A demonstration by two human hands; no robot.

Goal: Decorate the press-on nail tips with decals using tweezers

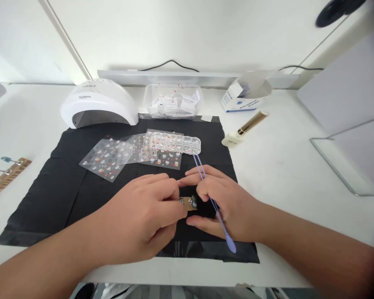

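Bright, even overhead light is thrown across the white tabletop (283,166), nearly washed out at its left edge; soft shadows are cast beneath the forearms. Wide-angle bending is seen at the corners; the centre is sharp.

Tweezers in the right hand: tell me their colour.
The tweezers are lavender purple, seen best in the head view, held in the right hand.

In the upper left, the white lamp (98,104) has small dark print, too blurred to read. In the upper right, the small box (241,101) carries blue lettering, also unreadable.
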